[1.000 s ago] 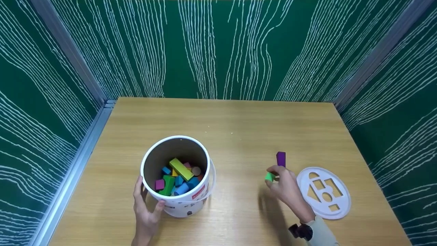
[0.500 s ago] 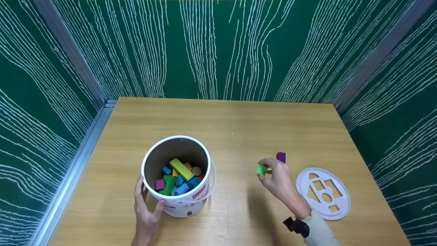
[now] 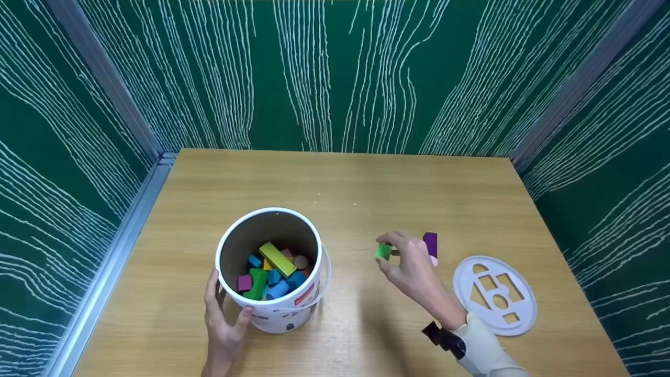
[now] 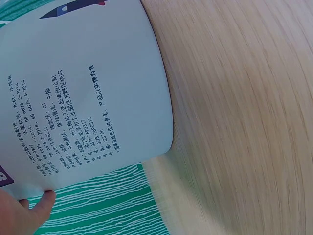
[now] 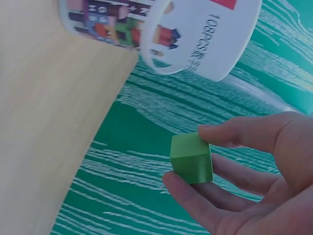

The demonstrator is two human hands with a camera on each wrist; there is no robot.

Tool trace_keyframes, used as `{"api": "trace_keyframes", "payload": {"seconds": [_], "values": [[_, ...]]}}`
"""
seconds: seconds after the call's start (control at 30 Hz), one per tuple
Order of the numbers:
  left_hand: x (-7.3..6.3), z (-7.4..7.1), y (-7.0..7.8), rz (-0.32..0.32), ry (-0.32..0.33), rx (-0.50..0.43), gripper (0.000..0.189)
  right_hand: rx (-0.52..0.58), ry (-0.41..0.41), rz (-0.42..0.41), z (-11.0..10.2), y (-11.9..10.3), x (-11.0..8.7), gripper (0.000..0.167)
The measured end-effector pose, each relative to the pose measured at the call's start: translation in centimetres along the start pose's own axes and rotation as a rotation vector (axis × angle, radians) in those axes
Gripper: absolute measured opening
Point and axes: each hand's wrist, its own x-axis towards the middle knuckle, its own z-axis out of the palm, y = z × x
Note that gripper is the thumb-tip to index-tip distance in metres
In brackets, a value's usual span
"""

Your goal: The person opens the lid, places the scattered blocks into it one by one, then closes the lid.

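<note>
A white bucket [image 3: 277, 321] stands on the left half of the table, with several coloured blocks inside. My left hand [image 3: 225, 327] holds it by the near left side, fingers on the outer wall and thumb just below the rim; the left wrist view shows the printed wall [image 4: 117, 54] close up. Between thumb and fingertips, my right hand [image 3: 413, 267] pinches a green cube [image 3: 383, 251] to the right of the bucket. The right wrist view shows this green cube [image 5: 190, 159] from the side, with the bucket [image 5: 210, 44] beyond it.
A purple block [image 3: 430, 243] lies just behind my right hand, a pale pink piece [image 3: 434, 261] partly hidden beside it. Further right lies a white round lid [image 3: 463, 280] with shaped cutouts. The bucket's handle [image 3: 327, 272] hangs on its right side. Green patterned walls [image 3: 377, 78] surround the table.
My right hand has carried the green cube left, away from the purple block and closer to the bucket. My left hand and the bucket have stayed in place.
</note>
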Motion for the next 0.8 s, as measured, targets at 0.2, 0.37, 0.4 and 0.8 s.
{"api": "trace_keyframes", "payload": {"seconds": [0.2,0.37,0.4,0.8], "values": [[-0.4,0.0,-1.5,-0.007,0.005,0.0,0.087,-0.013,-0.01,-0.059,0.2,-1.8,0.8,0.028],[-0.6,-0.1,-1.9,-0.031,0.0,-0.002,0.088,-0.007,-0.028,-0.077,0.4,-3.0,1.3,0.028],[-0.6,-0.1,-1.9,-0.028,0.001,-0.001,0.088,-0.005,-0.029,-0.09,0.4,-3.2,1.4,0.027],[-0.4,-0.1,-1.3,-0.112,-0.012,0.01,0.089,0.001,-0.114,-0.187,1.2,-6.2,3.3,0.027]]}}
